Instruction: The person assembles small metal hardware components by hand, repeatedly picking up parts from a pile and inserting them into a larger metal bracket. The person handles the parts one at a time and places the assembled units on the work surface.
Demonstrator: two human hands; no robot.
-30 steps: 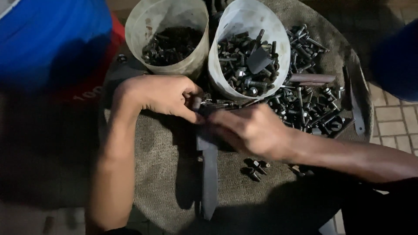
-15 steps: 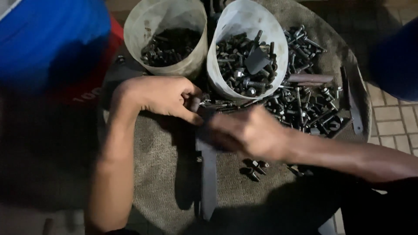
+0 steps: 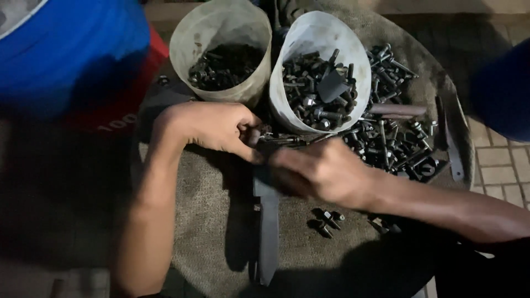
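Left hand (image 3: 218, 129): fingers curled, pinching a small dark fastener (image 3: 259, 132) at the fingertips — its exact kind is hard to make out.
Right hand (image 3: 320, 171): blurred, fingers bent over the top end of the flat metal bar (image 3: 269, 232); grip cannot be told.
Bar: lies lengthwise on the grey cloth (image 3: 210, 221), upper end hidden under the hands.
Beyond: two cut plastic tubs (image 3: 221, 33) of bolts, loose bolts (image 3: 392, 138) heaped at right — details lost in shadow.
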